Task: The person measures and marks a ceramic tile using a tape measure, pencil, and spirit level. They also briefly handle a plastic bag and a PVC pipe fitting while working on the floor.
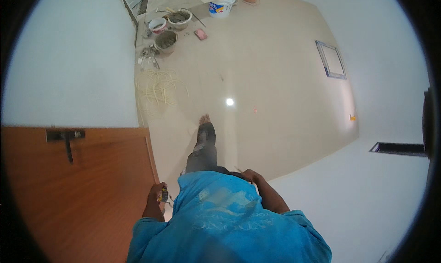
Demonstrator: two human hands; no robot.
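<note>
My left hand (157,189) is beside the edge of the brown wooden door (92,180), at the lower left. Its fingers are closed around a small yellow-and-dark tool (163,195), whose exact kind is too small to tell. My right hand (250,176) is at my right hip with its fingers curled in. A thin pale tip (238,169) shows just beyond them, and what they hold is mostly hidden. My blue shirt (220,217) covers the space between both hands.
Buckets of grey mortar (166,41) stand at the far left, near a coil of pale cable (158,88). A white bucket (220,8) sits farther back. A rectangular frame (330,60) lies by the right wall. The door has a dark handle (69,145).
</note>
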